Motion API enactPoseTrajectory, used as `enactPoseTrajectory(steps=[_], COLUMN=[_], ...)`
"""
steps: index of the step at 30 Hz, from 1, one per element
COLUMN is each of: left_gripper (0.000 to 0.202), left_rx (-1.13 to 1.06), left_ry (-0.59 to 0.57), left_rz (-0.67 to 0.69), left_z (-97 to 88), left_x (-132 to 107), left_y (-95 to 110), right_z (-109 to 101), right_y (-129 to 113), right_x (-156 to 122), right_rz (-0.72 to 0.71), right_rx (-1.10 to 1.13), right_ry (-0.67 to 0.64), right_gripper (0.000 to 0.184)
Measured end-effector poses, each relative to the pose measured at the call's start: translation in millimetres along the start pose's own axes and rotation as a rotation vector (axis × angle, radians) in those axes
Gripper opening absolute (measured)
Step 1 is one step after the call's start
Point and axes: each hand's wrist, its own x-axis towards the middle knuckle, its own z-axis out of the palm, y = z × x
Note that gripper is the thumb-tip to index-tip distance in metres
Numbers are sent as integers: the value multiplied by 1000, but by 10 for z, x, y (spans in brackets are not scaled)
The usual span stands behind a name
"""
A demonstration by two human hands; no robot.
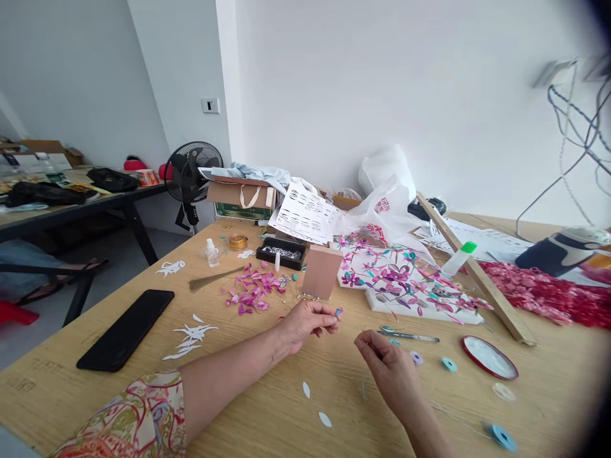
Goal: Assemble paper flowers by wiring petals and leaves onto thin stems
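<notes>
Between the thumb and forefinger of my left hand (305, 324) is a small pink-and-blue petal piece (339, 312). My right hand (387, 369) is close by, its fingertips pinched together; whatever is in them is too fine to make out. A thin thread (461, 420) runs along the table from beside my right forearm towards a blue thread spool (502, 437). Two white leaf-shaped cutouts (306, 389) lie below my hands. Tweezers (410, 336) rest beyond my right hand, near a lilac spool (417, 358) and a teal spool (449, 364).
Loose pink petals (255, 289) lie beyond my left hand, near an upright wooden block (322, 272). Wired purple flowers stick in a white foam board (424, 310). A wooden bar (477, 273) leans at right. A black phone (126, 329) and white cutouts (193, 337) lie left.
</notes>
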Motion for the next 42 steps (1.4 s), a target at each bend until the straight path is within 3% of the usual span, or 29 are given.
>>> enactPoseTrajectory(steps=[2, 7, 9, 12, 14, 21, 27, 30, 35, 42], left_gripper=[27, 26, 28, 29, 26, 19, 18, 19, 20, 19], left_rx=[59, 95, 93, 91, 89, -18, -101, -148, -162, -204], left_ry=[17, -33, -68, -93, -87, -3, -70, -49, -70, -114], left_rz=[7, -45, -61, -46, -4, 158, 93, 56, 114, 104], left_z=[17, 51, 67, 97, 120, 210, 190, 176, 227, 277], left_x=[-5, -30, -41, -52, -54, -56, -58, -54, -65, -100], left_y=[17, 98, 129, 163, 178, 170, 121, 94, 87, 57], right_z=[-80, -275, -266, -155, -65, 105, 199, 219, 224, 274], right_y=[14, -154, -260, -342, -346, -352, -316, -278, -234, -180], right_x=[-6, -32, -8, 58, 90, 63, 53, 29, -9, -8], right_rz=[-2, 78, 167, 278, 293, 332, 319, 318, 318, 276], right_rx=[-82, -178, -64, 286, 502, 960, 1015, 1022, 1089, 1089], right_ry=[7, 213, 120, -94, -169, -138, -137, -158, -182, -197], right_gripper=[29, 35, 40, 41, 40, 30, 29, 28, 22, 28])
